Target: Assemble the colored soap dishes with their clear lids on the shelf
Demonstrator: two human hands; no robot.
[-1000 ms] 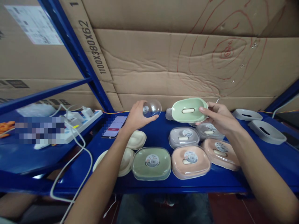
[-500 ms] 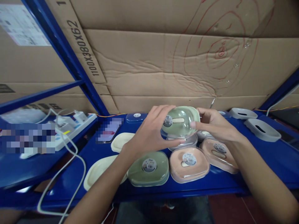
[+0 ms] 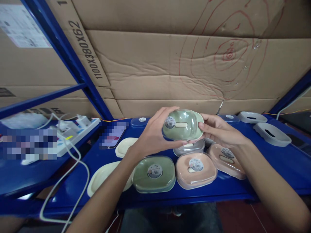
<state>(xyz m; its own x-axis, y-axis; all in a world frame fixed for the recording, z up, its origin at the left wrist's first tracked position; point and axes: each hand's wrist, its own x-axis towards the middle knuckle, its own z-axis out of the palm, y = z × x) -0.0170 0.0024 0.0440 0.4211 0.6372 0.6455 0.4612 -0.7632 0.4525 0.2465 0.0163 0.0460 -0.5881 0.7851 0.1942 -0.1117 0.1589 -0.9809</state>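
Raised above the shelf is a light green soap dish (image 3: 181,129) with a clear lid and a round label; its green base juts out past the lid at the right end. My left hand (image 3: 154,131) grips its left side, fingers over the top and thumb along the lower edge. At the right end my right hand (image 3: 220,131) pinches the rim, thumb in front, other fingers partly hidden behind. Below lie another green soap dish (image 3: 150,179), a pink soap dish (image 3: 194,177), a second pink one (image 3: 222,160) and a grey one (image 3: 188,149), all under clear lids.
Cream trays (image 3: 104,174) lie left of the green dish, partly behind my forearm. Grey trays (image 3: 273,135) sit at the right. A clear lid (image 3: 141,122), a phone (image 3: 116,136) and a power strip (image 3: 70,139) with white cables occupy the left. Cardboard (image 3: 150,61) walls the back.
The held green soap dish has shifted slightly left together with both hands. My right thumb has moved from the lid's front face to the rim at the right end.
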